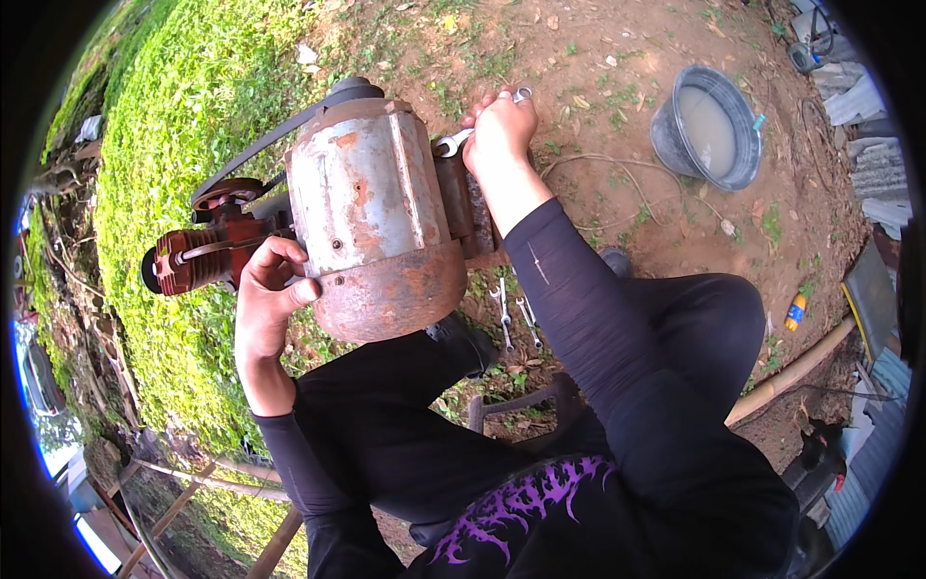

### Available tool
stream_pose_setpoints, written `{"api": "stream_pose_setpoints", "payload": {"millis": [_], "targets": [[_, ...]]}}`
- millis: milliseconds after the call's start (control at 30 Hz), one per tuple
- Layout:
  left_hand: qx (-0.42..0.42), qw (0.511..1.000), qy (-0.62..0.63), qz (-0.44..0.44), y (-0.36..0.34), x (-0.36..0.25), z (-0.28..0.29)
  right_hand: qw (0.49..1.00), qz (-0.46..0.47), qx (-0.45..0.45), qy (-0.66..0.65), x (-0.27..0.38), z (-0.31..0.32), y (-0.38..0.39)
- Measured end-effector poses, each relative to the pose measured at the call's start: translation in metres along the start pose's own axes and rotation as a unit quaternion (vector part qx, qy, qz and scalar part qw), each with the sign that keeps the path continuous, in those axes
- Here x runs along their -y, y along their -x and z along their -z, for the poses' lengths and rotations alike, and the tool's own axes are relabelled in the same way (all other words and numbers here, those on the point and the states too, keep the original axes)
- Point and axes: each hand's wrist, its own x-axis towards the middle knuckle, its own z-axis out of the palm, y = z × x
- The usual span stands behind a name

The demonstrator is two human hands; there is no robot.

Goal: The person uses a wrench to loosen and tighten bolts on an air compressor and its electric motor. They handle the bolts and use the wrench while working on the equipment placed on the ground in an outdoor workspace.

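A rusty grey electric motor (362,188) stands in front of me, with a black drive belt (280,133) running from its top to the pulley (227,193) of a red finned compressor head (193,259). My right hand (502,133) is closed round a combination wrench (451,145), whose open jaw is at the motor's right side by a rusty bracket (473,207). The wrench's ring end sticks out beyond my fingers. At the motor's lower left, my left hand (270,289) rests with thumb and fingertips touching the casing, fingers apart and curved. What the jaw sits on is hidden.
Several more wrenches (503,314) lie on the ground between my legs. A dark bucket (709,130) of cloudy liquid stands to the right, near a thin cord (627,169). Beyond my knee are a yellow bottle (796,312) and a bamboo pole (791,376). Grass (164,145) grows at the left.
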Motion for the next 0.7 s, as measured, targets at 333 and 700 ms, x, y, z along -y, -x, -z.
{"api": "stream_pose_setpoints", "payload": {"millis": [333,700], "targets": [[0.004,1.000,0.000,-0.004,-0.001,-0.003,-0.004,0.963,0.039,0.130,0.231,-0.043,-0.030,-0.045],[0.004,1.000,-0.010,-0.007,-0.002,-0.003,-0.002,0.996,-0.089,0.021,0.021,0.022,-0.011,-0.035]]}}
